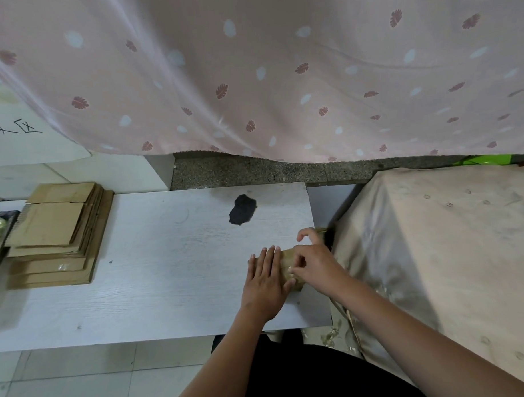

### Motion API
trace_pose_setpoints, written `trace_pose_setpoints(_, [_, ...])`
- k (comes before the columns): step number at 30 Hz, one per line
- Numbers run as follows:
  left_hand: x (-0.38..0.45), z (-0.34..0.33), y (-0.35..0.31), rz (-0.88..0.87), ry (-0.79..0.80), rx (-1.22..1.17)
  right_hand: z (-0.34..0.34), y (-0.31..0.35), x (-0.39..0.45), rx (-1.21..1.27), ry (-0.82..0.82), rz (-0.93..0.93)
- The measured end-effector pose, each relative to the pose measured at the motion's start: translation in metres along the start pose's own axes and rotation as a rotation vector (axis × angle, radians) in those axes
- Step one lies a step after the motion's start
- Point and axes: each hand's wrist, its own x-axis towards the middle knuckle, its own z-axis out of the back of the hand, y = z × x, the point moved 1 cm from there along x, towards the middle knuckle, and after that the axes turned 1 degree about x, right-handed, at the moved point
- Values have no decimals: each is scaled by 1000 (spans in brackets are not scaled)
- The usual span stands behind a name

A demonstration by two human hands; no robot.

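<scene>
- Packet [287, 261] lies on your table [168, 261], near its right edge, mostly covered by both hands.
- Your left hand [265, 283] presses it flat, fingers straight.
- Your right hand [312, 263] pinches it with curled fingers.

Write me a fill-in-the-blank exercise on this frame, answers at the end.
The left hand lies flat on a small brown packet on the ____ table. The right hand pinches the same packet near the table's ____ edge. A stack of flattened cardboard lies at the table's ____ end.
Missing words: white; right; left.
</scene>
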Motion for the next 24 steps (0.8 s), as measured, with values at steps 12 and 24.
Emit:
trace_pose_setpoints(12, [0, -1, 2, -4, -1, -3, -2, -9, -2, -74, 112, -100])
trace_pose_setpoints(24, [0, -4, 5, -14, 3, 1, 48, -29, -21, -45, -78, -279])
